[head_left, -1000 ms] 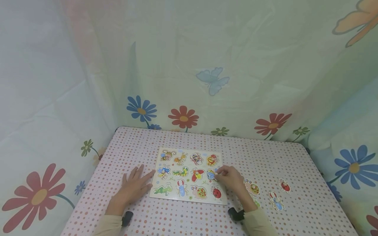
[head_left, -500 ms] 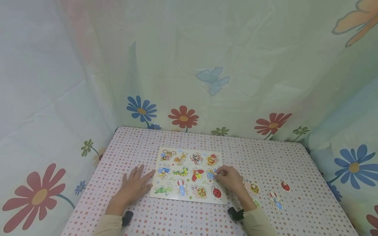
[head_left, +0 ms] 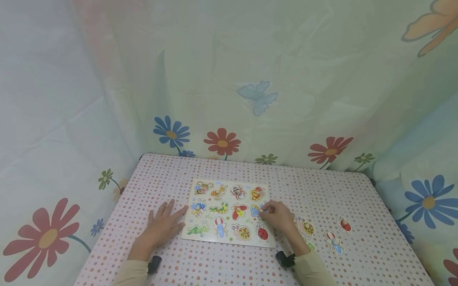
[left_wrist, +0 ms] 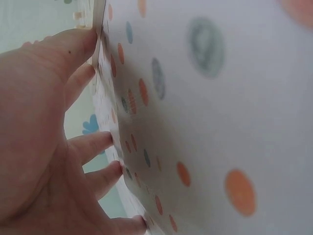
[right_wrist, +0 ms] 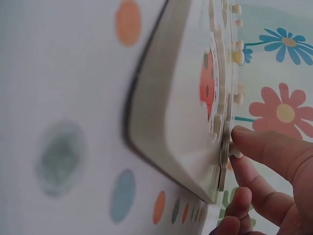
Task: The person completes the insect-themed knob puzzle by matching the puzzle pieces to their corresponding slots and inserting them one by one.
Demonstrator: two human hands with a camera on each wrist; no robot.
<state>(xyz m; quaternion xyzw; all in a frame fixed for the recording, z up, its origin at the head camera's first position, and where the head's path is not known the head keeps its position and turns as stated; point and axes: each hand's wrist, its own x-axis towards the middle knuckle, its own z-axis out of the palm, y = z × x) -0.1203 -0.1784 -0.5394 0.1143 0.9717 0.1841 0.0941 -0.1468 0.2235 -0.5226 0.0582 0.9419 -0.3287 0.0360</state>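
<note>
A wooden peg puzzle board (head_left: pixel 229 240) with insect pictures lies on the dotted table. At the right end of its middle row is a blue-winged insect puzzle piece (head_left: pixel 255 211). My right hand (head_left: pixel 280 217) pinches that piece by its small knob (right_wrist: pixel 236 151) between thumb and finger; the hand covers part of it. In the right wrist view, the piece's edge lies over the board's face; whether it is fully seated I cannot tell. My left hand (head_left: pixel 161 226) rests on the table with fingers spread, its thumb and forefinger touching the board's left edge.
Right of the board lie a loose snail piece (head_left: pixel 306 228), a stag beetle piece (head_left: pixel 334 243) and a ladybird piece (head_left: pixel 345 225). A green piece (head_left: pixel 309 244) is partly hidden by my right forearm. A flower-printed curtain (head_left: pixel 286 119) surrounds the table's far side.
The blue-winged piece has turned slightly under my right fingers. Both hands otherwise stay in nearly the same place, and the board has not moved.
</note>
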